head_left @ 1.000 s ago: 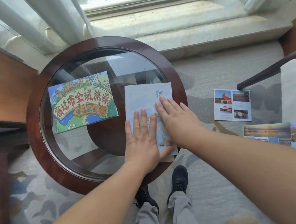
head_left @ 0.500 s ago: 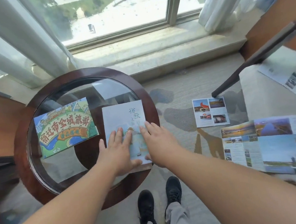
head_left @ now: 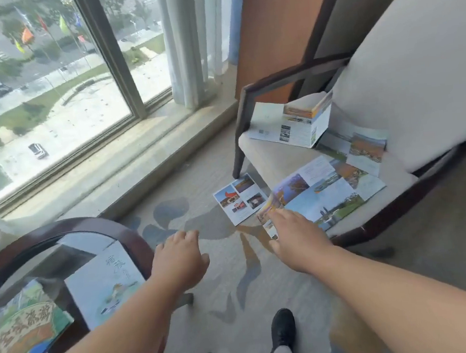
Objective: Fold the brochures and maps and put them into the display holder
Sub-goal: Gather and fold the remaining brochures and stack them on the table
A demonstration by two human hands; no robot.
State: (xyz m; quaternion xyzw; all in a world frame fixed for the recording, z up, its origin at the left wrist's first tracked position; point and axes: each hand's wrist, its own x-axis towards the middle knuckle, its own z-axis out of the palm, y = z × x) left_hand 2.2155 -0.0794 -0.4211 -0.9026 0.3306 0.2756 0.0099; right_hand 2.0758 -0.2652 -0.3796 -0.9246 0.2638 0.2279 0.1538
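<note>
Over the front edge of the chair (head_left: pixel 417 76), my right hand (head_left: pixel 298 238) reaches with fingers loosely spread, tips at the near corner of the unfolded brochure (head_left: pixel 331 197) on the seat; I cannot tell if they touch it. My left hand (head_left: pixel 180 256) hangs relaxed and empty just beside the desk (head_left: pixel 129 236), where the folded brochure (head_left: pixel 102 287) and colourful map (head_left: pixel 21 336) lie. A small leaflet (head_left: pixel 240 198) lies on the carpet (head_left: pixel 231 285) ahead.

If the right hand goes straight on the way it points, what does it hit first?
The right hand would first meet the near corner of the unfolded brochure on the chair seat; its fingertips look almost on it, though depth is unclear.
</note>
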